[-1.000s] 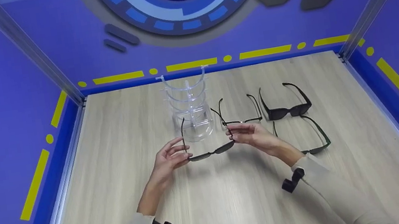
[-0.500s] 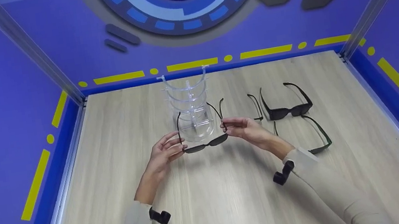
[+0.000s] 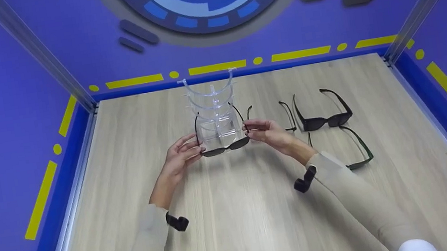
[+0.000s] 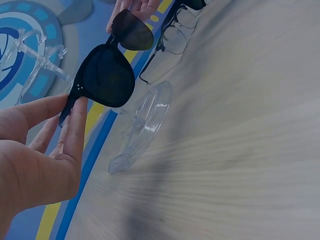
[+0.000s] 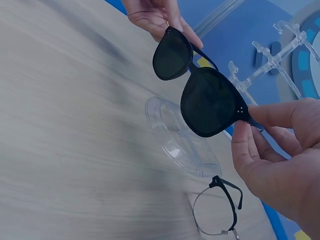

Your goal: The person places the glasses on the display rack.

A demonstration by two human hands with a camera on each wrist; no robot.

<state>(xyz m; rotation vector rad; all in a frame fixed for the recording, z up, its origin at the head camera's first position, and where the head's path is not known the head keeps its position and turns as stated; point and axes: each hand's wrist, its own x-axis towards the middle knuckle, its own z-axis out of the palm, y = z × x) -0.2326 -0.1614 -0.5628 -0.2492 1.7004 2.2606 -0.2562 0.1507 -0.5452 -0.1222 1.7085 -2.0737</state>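
Dark-lensed sunglasses (image 3: pixel 238 143) are held up off the table between both hands, temples unfolded and pointing to the back. My left hand (image 3: pixel 180 157) pinches the left temple near its hinge; the left wrist view shows thumb and fingers on that black arm (image 4: pixel 70 102). On the other side my right hand (image 3: pixel 271 135) pinches the right temple close to the lens (image 5: pixel 212 102). A clear plastic eyewear stand (image 3: pixel 214 100) with several curved tiers rises just behind the sunglasses. Its rounded base (image 5: pixel 172 137) shows below them in the right wrist view. The temple tips overlap the lower tiers in the head view.
Right of the stand lie clear-lensed eyeglasses (image 5: pixel 194 212), partly hidden by my right hand in the head view. Farther right are black sunglasses (image 3: pixel 327 122) and, nearer, dark green-edged glasses (image 3: pixel 362 163). Blue panels (image 3: pixel 212 48) wall the table (image 3: pixel 229 229) at back and sides.
Both hands have carried the sunglasses away from me and slightly left, up to the stand. The temples now reach over its lower tiers. The other glasses stay where they lay.
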